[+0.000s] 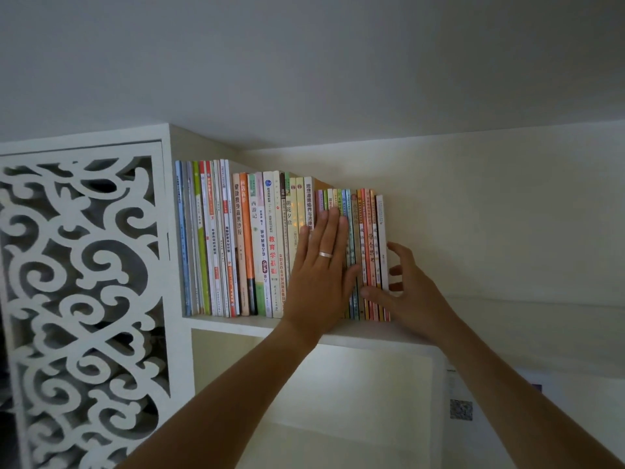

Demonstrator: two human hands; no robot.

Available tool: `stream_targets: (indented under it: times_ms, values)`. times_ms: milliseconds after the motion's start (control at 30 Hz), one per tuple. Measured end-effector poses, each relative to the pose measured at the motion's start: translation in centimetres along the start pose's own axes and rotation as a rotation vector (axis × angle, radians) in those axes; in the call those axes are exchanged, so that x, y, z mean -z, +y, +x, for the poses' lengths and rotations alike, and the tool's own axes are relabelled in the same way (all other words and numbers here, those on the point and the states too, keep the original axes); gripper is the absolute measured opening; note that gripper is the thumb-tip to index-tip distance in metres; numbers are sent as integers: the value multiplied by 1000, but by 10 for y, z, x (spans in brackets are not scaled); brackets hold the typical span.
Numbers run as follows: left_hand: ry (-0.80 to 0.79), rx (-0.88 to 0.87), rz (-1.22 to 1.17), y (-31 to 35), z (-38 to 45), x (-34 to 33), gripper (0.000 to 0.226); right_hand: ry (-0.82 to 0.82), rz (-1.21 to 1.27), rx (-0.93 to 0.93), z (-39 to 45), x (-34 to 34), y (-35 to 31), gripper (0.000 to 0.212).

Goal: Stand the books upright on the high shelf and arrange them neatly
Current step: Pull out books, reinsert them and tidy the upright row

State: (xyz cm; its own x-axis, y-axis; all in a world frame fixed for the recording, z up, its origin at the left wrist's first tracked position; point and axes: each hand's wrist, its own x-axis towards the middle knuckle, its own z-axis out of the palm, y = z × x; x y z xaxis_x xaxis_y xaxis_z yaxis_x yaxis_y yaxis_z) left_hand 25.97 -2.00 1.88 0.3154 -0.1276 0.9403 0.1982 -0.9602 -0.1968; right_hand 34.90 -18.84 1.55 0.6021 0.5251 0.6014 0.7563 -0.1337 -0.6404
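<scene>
A row of books stands upright on the high white shelf, spines facing me, packed from the left wall towards the middle. My left hand, wearing a ring, lies flat with straight fingers against the spines of the middle books. My right hand grips the thin books at the right end: the thumb crosses their spines low down and the fingers curl round the outer white cover. Both forearms rise from below.
A white carved lattice panel closes the cabinet on the left. The shelf board runs on bare to the right of the books. Below it is a lit recess; a paper with a QR code hangs at lower right.
</scene>
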Motion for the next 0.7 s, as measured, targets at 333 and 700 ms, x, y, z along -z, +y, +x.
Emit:
stream_targets:
  times_ms: [333,700]
  values:
    - [38,71,-196,-52,-22,12,89,-58,21,-7,0,2,4,100]
    - [66,271,-223,-52,-30,13,101,-125,26,23,-3,0,-3,122]
